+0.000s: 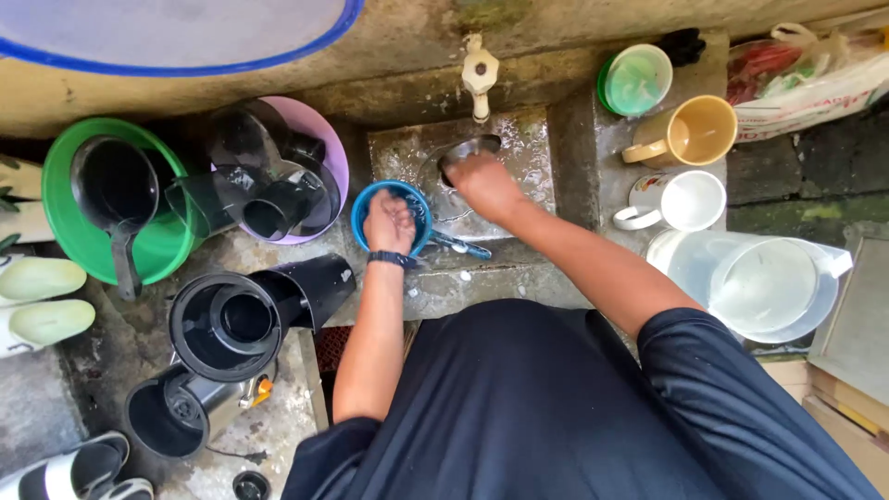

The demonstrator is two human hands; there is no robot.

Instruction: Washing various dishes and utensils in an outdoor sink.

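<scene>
Two hands at a wet stone basin under a tap.

Left hand (390, 222) was curled down inside a small blue bowl (366, 206) at the basin's (528, 148) left edge; what the fingers held could not be told. Right hand (482, 181) gripped a steel bowl (463, 148) below the cream tap (480, 74), fingers closed over its rim. Cups stood to the right: a yellow mug (693, 132) and a white mug (681, 201).

My left hand (390, 222) dipped into the small blue bowl (370, 206) | my right hand (482, 181) held a steel bowl (463, 148) under the tap (480, 76) | yellow mug (690, 132) and white mug (681, 201) stood right of the concrete sink (532, 153).
</scene>
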